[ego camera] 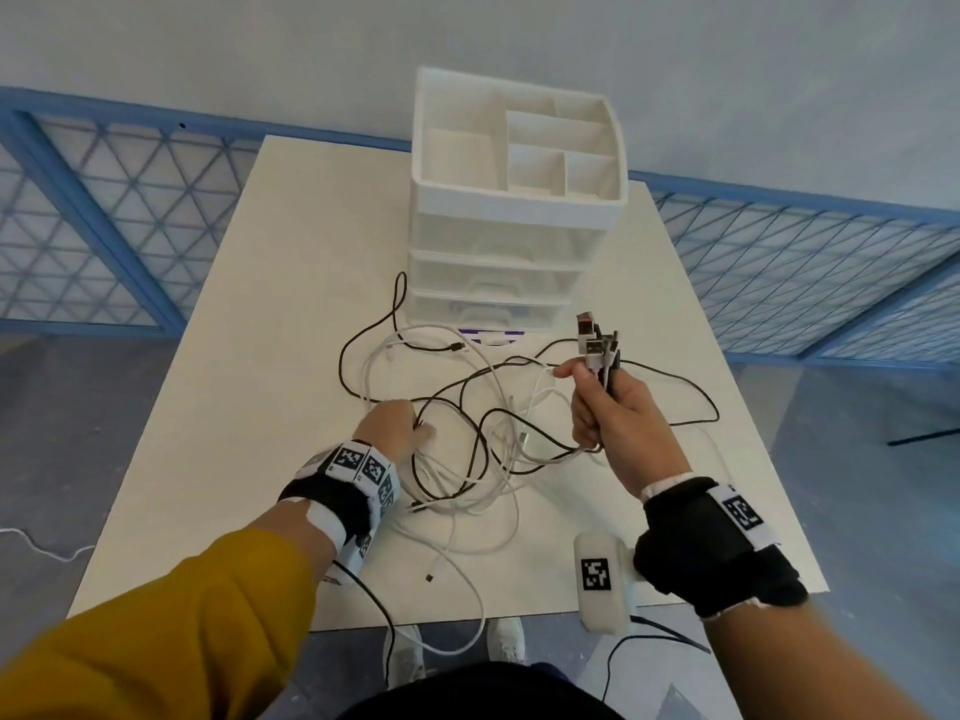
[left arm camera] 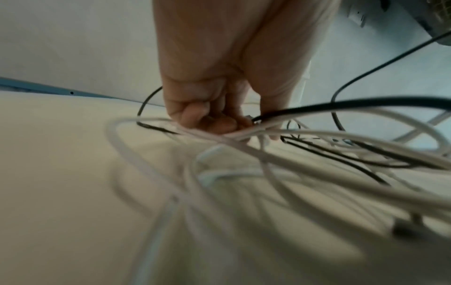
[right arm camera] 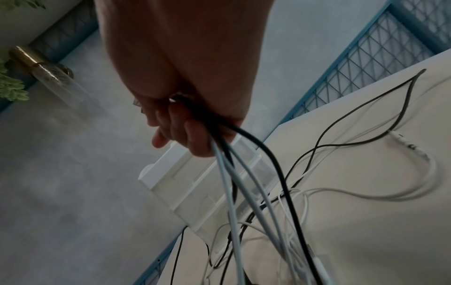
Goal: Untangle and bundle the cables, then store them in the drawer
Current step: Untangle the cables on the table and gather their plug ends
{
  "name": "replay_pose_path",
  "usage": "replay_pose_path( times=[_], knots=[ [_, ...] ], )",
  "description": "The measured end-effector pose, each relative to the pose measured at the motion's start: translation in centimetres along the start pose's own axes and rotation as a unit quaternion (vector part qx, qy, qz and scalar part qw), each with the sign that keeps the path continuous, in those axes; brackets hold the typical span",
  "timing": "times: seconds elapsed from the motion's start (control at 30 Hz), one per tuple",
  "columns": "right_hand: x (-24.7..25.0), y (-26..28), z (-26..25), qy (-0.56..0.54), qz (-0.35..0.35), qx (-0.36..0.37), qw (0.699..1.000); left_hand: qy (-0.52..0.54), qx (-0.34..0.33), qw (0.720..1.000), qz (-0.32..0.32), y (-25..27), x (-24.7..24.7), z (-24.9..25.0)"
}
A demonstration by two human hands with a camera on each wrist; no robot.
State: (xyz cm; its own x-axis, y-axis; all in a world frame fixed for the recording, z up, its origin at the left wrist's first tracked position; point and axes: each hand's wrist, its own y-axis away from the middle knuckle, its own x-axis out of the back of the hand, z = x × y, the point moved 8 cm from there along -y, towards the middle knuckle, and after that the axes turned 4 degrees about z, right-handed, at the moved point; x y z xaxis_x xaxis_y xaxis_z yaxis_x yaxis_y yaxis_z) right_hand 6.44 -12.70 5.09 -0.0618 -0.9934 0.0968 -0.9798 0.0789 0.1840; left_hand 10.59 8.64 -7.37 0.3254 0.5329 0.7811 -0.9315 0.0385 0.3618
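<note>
The cables [ego camera: 467, 439], black and white ones looped through one another, lie in a loose heap on the middle of the table [ego camera: 218, 407], between the drawer unit [ego camera: 498, 262] at the far edge and the person at the near edge. One white strand runs over the near edge and hangs towards the floor.

The right hand [ego camera: 610, 413] is clenched round a cluster of plug ends [ego camera: 597, 345], held upright above the heap, with several black and white leads trailing from the fist down into the tangle. The left hand [ego camera: 397, 426] is down in the heap's left part; the left wrist view shows its fingers [left arm camera: 207, 119] curled round a black strand and some white ones.

The risk is tightening. If the right hand lifts or pulls while the loops cross each other, the crossings are likely to cinch into knots rather than slide free, most of all where the left hand pins strands to the table. A hard pull could also drag the strand near the unit's foot against it. The strand over the near edge may snag or pull more of the heap off. All three drawers look closed, so nothing can be stored yet.
</note>
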Motion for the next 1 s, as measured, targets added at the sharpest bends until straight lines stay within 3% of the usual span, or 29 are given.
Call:
replay_pose_path(
  times=[0.1,0.23,0.33,0.5,0.63,0.7,0.77,0.8,0.87,0.93,1.0],
  knots=[
    [-0.1,0.2,0.8,-0.002,0.005,-0.015,1.000,0.153,-0.014,0.988,0.017,-0.1,1.3,0.6],
    [-1.4,0.0,1.4,0.013,0.009,-0.031,0.999,0.381,-0.051,0.923,0.021,0.9,3.7,3.8],
    [-3.4,-0.5,1.6,0.055,-0.009,-0.043,0.998,0.432,-0.082,0.898,0.029,2.2,4.7,6.6],
    [-5.8,-1.1,1.6,0.065,-0.040,-0.050,0.996,0.508,-0.066,0.859,0.018,3.2,5.4,8.6],
    [-5.7,-1.4,1.6,0.064,-0.007,-0.051,0.997,0.451,-0.052,0.886,0.090,3.0,7.3,7.2],
    [-5.1,-1.8,1.2,0.120,0.018,-0.035,0.992,0.314,-0.027,0.933,0.172,3.0,8.8,5.2],
    [-4.7,-1.9,0.1,0.138,0.031,-0.012,0.990,0.144,-0.070,0.960,0.231,4.1,10.1,5.4],
    [-4.9,-1.9,-0.4,0.132,0.020,-0.004,0.991,0.119,-0.114,0.960,0.225,4.7,10.1,6.6],
    [-6.4,-1.7,-1.3,0.090,-0.036,0.004,0.995,0.178,-0.182,0.960,0.116,5.9,8.6,9.4],
    [-8.3,-1.2,-2.2,0.070,-0.101,0.035,0.992,0.282,-0.176,0.943,-0.019,6.8,6.4,11.6],
    [-9.1,-1.2,-2.9,0.118,-0.144,0.079,0.979,0.404,-0.133,0.902,-0.071,6.7,5.5,12.2]
  ],
)
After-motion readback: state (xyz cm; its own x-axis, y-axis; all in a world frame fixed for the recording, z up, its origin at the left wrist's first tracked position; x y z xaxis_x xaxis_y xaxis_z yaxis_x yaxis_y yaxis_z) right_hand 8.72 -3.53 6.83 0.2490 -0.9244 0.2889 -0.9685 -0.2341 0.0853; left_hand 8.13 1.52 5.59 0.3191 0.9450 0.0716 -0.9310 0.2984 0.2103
